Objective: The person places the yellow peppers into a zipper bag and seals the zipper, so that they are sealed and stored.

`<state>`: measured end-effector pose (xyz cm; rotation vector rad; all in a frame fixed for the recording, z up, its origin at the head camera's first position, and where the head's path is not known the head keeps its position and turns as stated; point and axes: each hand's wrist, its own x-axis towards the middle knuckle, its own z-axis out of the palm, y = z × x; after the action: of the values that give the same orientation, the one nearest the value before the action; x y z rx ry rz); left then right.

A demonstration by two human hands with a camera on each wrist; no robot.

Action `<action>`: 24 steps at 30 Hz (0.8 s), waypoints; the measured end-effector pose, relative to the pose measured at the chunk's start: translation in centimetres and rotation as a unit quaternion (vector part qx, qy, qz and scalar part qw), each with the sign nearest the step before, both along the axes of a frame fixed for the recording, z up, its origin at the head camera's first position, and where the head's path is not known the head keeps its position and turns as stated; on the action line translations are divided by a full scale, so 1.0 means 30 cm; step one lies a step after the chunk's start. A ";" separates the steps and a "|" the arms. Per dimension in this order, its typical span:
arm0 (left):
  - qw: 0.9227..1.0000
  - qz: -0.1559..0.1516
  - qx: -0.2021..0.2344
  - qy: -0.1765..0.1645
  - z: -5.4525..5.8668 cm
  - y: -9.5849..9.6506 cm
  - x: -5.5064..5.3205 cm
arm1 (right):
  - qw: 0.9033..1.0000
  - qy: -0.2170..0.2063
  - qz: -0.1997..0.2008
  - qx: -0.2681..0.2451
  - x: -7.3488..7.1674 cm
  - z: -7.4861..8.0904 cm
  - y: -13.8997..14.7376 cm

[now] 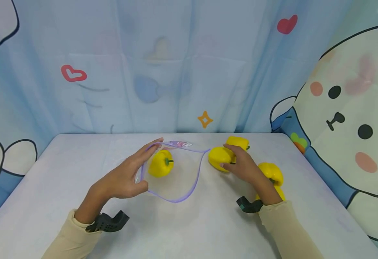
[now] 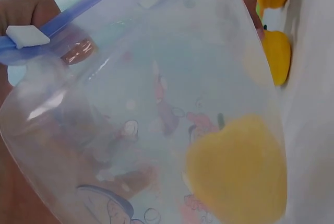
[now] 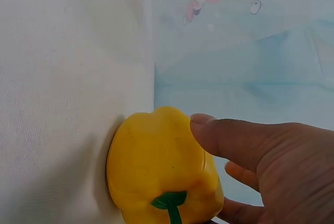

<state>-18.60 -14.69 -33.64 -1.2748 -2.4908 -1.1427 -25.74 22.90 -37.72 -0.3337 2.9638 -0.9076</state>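
Note:
My left hand [image 1: 127, 176] holds a clear zip bag [image 1: 179, 176] at its left side, fingers along the far edge and thumb at the near edge. The bag's purple-edged mouth stands wide, and a white slider [image 2: 28, 36] sits on the zip. One yellow bell pepper [image 1: 159, 164] lies inside, seen hazily through the plastic in the left wrist view. To the right of the bag, my right hand [image 1: 245, 166] grips another yellow bell pepper [image 3: 162, 161] on the table, its thumb against the side and fingers round the far side. Its green stem [image 3: 171, 201] shows.
Just behind the gripped pepper lies another yellow pepper [image 1: 239, 141]. More yellow peppers [image 1: 271, 171] lie beside and partly beneath my right forearm in the head view. A white table [image 1: 79, 162] backs onto a blue printed curtain [image 1: 176, 90].

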 end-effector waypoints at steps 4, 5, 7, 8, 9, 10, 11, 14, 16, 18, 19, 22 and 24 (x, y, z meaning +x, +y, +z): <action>1.000 -0.004 0.003 -0.002 0.002 0.003 0.001 | 1.000 -0.004 -0.009 0.004 -0.005 -0.004 -0.004; 1.000 -0.005 0.003 -0.001 0.001 0.003 0.001 | 1.000 -0.007 -0.013 0.006 -0.006 -0.004 -0.006; 1.000 -0.007 0.003 0.000 0.002 0.004 0.001 | 1.000 -0.014 -0.017 0.010 -0.009 -0.005 -0.007; 1.000 -0.008 0.002 0.002 0.001 0.005 0.000 | 1.000 -0.016 -0.017 0.014 -0.010 -0.007 -0.008; 1.000 -0.009 0.002 0.003 0.001 0.005 0.000 | 1.000 -0.017 -0.016 0.018 -0.011 -0.009 -0.008; 1.000 -0.010 0.002 0.005 0.001 0.005 -0.001 | 0.999 -0.018 -0.016 0.021 -0.012 -0.010 -0.007; 1.000 -0.011 0.002 0.006 0.000 0.005 -0.001 | 0.999 -0.017 -0.013 0.023 -0.012 -0.011 -0.008; 1.000 -0.016 0.005 0.008 0.000 0.005 0.000 | 0.999 -0.014 -0.010 0.029 -0.011 -0.015 -0.011; 1.000 -0.018 0.006 0.009 0.000 0.006 0.000 | 0.999 -0.011 -0.010 0.031 -0.009 -0.014 -0.012; 1.000 -0.019 0.006 0.008 -0.001 0.006 0.000 | 0.999 -0.007 -0.007 0.031 -0.006 -0.011 -0.013; 1.000 -0.019 0.005 0.007 -0.002 0.006 0.000 | 1.000 -0.004 -0.006 0.030 -0.005 -0.010 -0.013; 1.000 -0.016 0.004 0.003 -0.004 0.006 -0.002 | 1.000 0.006 -0.001 0.020 0.001 -0.005 -0.014; 1.000 -0.014 0.003 0.001 -0.004 0.006 -0.001 | 1.000 0.012 -0.001 0.009 0.005 -0.001 -0.014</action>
<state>-18.64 -14.49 -33.75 -1.3135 -2.4729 -1.1546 -25.60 22.46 -37.75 -0.3449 2.9930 -0.8833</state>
